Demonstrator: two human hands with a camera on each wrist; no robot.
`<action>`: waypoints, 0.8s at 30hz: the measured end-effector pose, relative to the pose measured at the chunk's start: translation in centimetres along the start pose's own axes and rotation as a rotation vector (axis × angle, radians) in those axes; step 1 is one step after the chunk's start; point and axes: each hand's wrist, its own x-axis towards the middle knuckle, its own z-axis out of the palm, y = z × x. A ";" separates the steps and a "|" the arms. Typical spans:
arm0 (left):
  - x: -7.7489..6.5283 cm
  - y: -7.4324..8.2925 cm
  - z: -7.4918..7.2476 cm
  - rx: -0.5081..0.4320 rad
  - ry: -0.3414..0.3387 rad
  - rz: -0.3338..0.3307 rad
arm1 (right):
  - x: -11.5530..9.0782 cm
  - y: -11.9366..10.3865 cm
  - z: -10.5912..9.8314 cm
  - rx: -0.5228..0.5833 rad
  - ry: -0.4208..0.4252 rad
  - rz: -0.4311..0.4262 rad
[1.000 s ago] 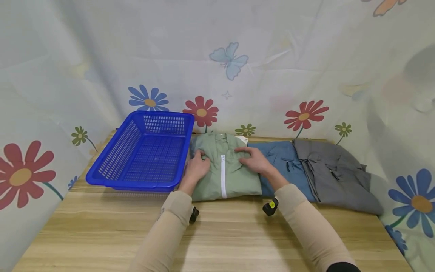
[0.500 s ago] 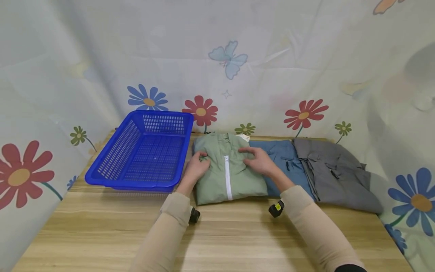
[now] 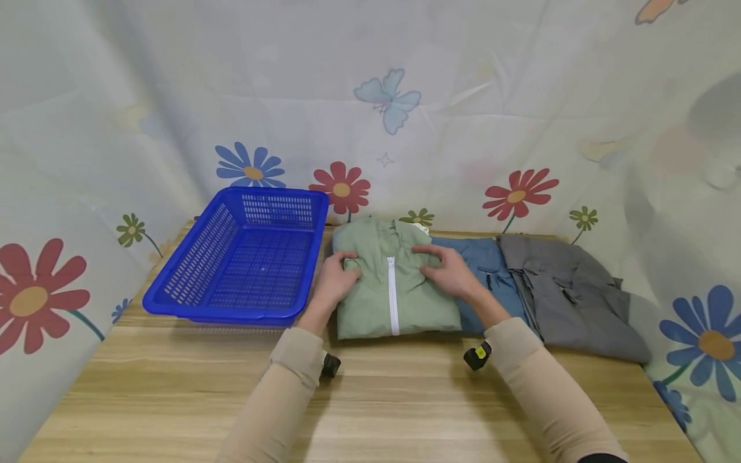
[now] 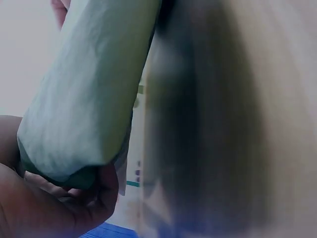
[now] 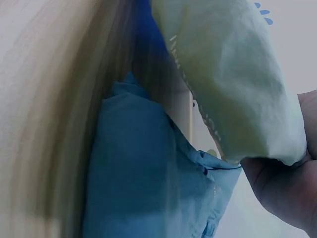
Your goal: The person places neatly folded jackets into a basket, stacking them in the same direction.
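Observation:
A folded green jacket (image 3: 366, 302) with a white zipper (image 3: 393, 292) down its front spans the space between both hands. My left hand (image 3: 338, 278) grips its left side; in the left wrist view the fingers (image 4: 101, 198) curl beneath the bundle's edge. On the other side my right hand (image 3: 453, 271) holds the jacket, thumb over the top and the rest of the hand partly hidden under the fabric. Both wrist views show a gap between the jacket's underside and the tabletop. A folded blue garment (image 3: 485, 265) lies partly behind the right hand and forearm.
An upright blue plastic basket (image 3: 231, 316) with slotted walls stands left of the left hand. A folded grey garment (image 3: 573, 296) overlaps the blue one at the right. Behind the wooden table (image 3: 382, 399) hangs a flower-printed curtain (image 3: 451, 148).
The green jacket has shifted to the right with both hands on it, and its front edge has risen a little. It now covers more of the blue garment. The basket and grey garment have stayed put.

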 end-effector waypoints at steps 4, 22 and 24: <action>0.1 0.9 -0.7 0.055 0.019 0.047 | 0.2 -0.5 -0.4 0.030 0.021 -0.028; -0.2 3.6 -4.8 -0.040 -0.138 0.093 | 0.5 -2.2 -1.9 0.078 0.053 -0.056; -0.1 3.7 -5.6 -0.044 -0.181 0.102 | 0.6 -2.7 -1.9 0.091 0.048 -0.058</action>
